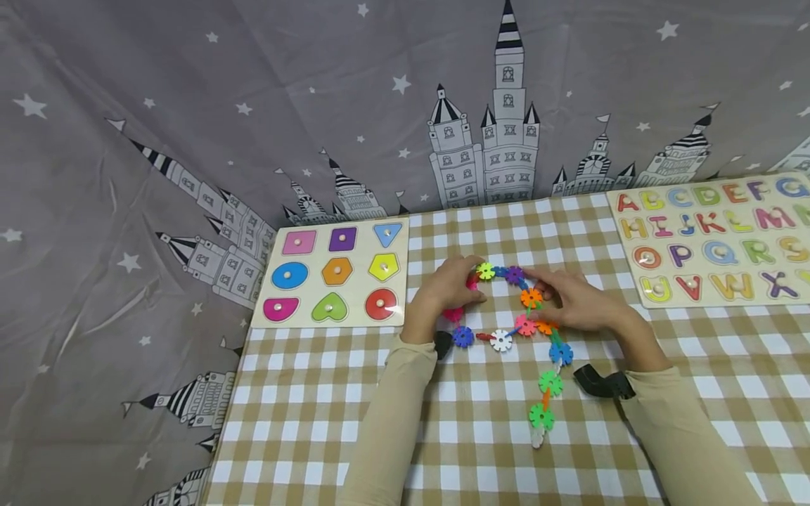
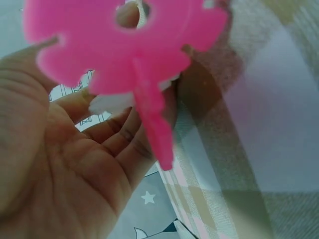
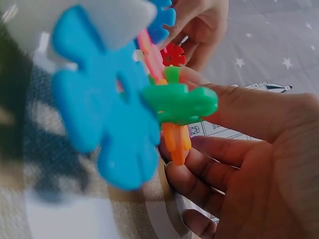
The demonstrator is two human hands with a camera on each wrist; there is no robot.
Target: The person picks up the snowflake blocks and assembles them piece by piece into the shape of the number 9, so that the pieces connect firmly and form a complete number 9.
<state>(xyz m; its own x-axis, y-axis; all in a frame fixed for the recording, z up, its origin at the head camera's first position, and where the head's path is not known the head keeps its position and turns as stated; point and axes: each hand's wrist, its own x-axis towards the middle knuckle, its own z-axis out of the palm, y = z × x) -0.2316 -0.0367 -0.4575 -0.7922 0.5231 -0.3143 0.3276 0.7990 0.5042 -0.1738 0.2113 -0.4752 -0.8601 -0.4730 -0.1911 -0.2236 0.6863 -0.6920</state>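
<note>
Notched plastic discs, interlocked into a colourful chain, form a loop on the table with a tail toward me. My left hand [image 1: 448, 287] holds the loop's left side, near a yellow-green disc [image 1: 486, 271]; in the left wrist view a pink disc [image 2: 114, 64] covers part of the fingers. On the loop's right side, my right hand [image 1: 581, 301] pinches the chain by the orange discs [image 1: 531, 299]. The right wrist view has a green disc [image 3: 184, 103] at the thumb and a large blue disc [image 3: 94, 94] nearer the camera. Two green discs [image 1: 541, 416] lie along the tail.
A wooden shape puzzle board [image 1: 354, 246] lies to the left, an alphabet puzzle board [image 1: 690, 292] to the right. The checkered tablecloth [image 1: 304, 422] reaches a grey curtain [image 1: 354, 84] with printed castles. Black wrist mounts [image 1: 604, 384] sit by both sleeves.
</note>
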